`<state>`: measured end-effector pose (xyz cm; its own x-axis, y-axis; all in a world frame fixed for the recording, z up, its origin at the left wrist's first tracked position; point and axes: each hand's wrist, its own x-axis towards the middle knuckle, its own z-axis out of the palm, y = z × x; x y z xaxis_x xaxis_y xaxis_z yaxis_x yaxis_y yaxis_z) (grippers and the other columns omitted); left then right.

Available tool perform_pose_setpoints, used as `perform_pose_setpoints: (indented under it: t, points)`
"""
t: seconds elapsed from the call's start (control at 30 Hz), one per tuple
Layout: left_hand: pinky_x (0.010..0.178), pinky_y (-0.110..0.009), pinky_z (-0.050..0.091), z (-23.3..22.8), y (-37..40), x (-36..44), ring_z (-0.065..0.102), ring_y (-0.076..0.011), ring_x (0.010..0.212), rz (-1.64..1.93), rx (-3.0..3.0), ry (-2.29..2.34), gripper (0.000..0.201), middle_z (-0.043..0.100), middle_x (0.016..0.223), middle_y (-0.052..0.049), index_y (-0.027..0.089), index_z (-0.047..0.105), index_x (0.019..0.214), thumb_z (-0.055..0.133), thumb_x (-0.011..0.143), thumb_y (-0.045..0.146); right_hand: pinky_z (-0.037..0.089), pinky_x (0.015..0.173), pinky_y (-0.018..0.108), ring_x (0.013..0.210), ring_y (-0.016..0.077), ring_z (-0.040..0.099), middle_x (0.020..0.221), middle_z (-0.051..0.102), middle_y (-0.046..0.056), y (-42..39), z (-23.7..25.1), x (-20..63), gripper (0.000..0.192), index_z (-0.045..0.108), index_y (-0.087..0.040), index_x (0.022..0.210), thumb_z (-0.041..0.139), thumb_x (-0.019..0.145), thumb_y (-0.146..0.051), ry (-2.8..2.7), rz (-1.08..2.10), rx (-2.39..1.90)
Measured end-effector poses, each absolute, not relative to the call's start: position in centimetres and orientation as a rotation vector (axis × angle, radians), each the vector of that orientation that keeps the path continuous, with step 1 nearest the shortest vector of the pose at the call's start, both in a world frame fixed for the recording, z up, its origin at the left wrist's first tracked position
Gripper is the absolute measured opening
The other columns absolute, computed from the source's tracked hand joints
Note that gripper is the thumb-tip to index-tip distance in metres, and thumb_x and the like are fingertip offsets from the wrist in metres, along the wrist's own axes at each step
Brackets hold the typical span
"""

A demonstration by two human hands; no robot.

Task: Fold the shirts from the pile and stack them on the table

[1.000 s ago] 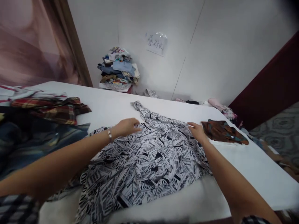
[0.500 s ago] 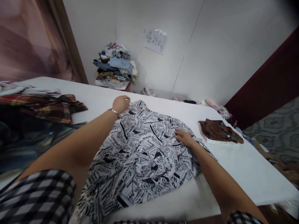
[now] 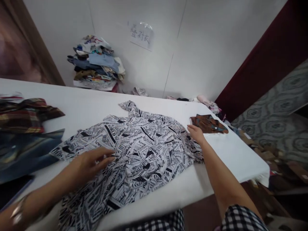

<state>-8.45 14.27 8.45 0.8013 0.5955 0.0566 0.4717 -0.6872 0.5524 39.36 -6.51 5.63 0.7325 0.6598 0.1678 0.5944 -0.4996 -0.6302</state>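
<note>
A shirt (image 3: 144, 147) with a black-and-white newspaper print lies spread on the white table, its collar pointing to the far side. The cloth is bunched and creased along its near left part. Over the left side of the shirt is my left hand (image 3: 96, 160), thumb and fingers a little apart with nothing held. My right hand (image 3: 196, 134) is at the shirt's right shoulder and sleeve, fingers stretched out. Whether its fingertips press on the cloth is hard to see.
A folded brown patterned garment (image 3: 209, 124) lies at the right of the white table (image 3: 231, 154). Plaid clothing (image 3: 26, 117) and denim (image 3: 31, 154) lie at the left. A tall clothes pile (image 3: 98, 64) stands against the wall, beside a handwritten sign (image 3: 141, 36).
My left hand has left the collar and come down toward me, over the shirt's left side. My right hand has shifted out to the right shoulder. The shirt's left sleeve now shows, and the view has turned.
</note>
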Motion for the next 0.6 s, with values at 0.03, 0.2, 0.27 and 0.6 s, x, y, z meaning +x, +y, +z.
perform_pose_setpoints:
  t: [0.03, 0.2, 0.27, 0.6]
  points:
    - [0.074, -0.032, 0.056, 7.6, 13.1, -10.1, 0.069, -0.0225, 0.086, 0.350, 2.478, 0.790, 0.036, 0.074, 0.105, -0.001, 0.033, 0.073, 0.101, 0.054, 0.079, 0.056, 0.044, 0.101, 0.037, 0.113, 0.0256, 0.063, 0.118, 0.070, 0.012, -7.9, 5.7, 39.7, 0.045, 0.070, -0.015, 0.114, 0.052, 0.084, -0.044, -0.898, 0.094, -2.327]
    - [0.084, -0.046, 0.058, 1.7, 7.5, -15.4, 0.067, -0.0291, 0.099, 0.710, 2.640, 0.776, 0.054, 0.070, 0.115, 0.010, 0.056, 0.056, 0.122, 0.060, 0.069, 0.063, 0.047, 0.089, 0.039, 0.102, 0.0307, 0.067, 0.108, 0.071, 0.018, -12.5, 4.4, 39.0, 0.056, 0.068, -0.012, 0.117, 0.051, 0.085, -0.054, -0.863, 0.097, -2.614]
    - [0.088, -0.049, 0.056, 0.1, 6.0, -15.9, 0.065, -0.0308, 0.105, 0.715, 2.708, 0.760, 0.064, 0.068, 0.121, 0.007, 0.055, 0.049, 0.130, 0.062, 0.068, 0.063, 0.047, 0.086, 0.035, 0.103, 0.0293, 0.065, 0.111, 0.070, 0.018, -13.0, 3.9, 38.2, 0.055, 0.067, -0.014, 0.117, 0.050, 0.086, -0.056, -0.917, 0.045, -2.727]
    - [0.091, -0.038, 0.053, 0.0, 6.4, -14.6, 0.067, -0.0244, 0.105, 0.543, 2.916, 0.560, 0.030, 0.073, 0.112, 0.001, 0.039, 0.073, 0.102, 0.046, 0.088, 0.043, 0.045, 0.076, 0.030, 0.097, 0.0250, 0.067, 0.104, 0.072, 0.015, -14.7, 4.7, 39.8, 0.035, 0.068, -0.019, 0.111, 0.040, 0.093, -0.031, -0.679, -0.085, -2.850]
